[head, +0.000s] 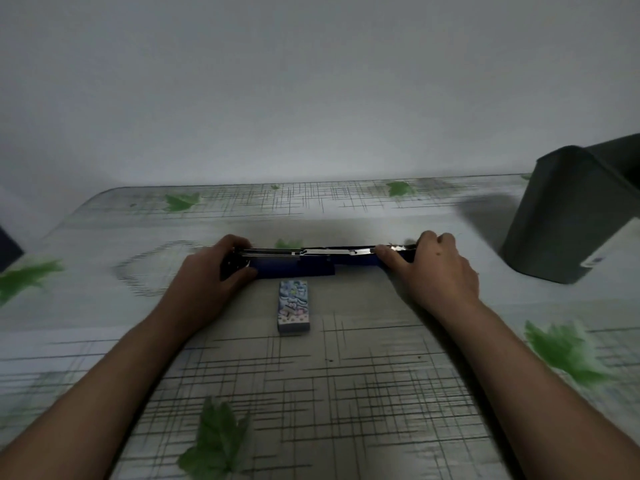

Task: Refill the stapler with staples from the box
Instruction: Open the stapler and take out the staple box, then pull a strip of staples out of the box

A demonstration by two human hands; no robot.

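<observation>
A dark blue stapler (298, 265) lies folded out flat across the middle of the table, its metal staple rail showing along the top. My left hand (211, 275) grips its left end. My right hand (433, 268) grips its right end, thumb on the shiny metal part. Just in front of the stapler lies a small staple box (293, 310) with a pastel print, closed and apart from both hands.
The table (346, 393) wears a grey cloth with hatched lines and green leaves. A dark grey bin-like container (568, 216) stands at the right. A dark object (8, 249) shows at the far left edge. A plain wall rises behind.
</observation>
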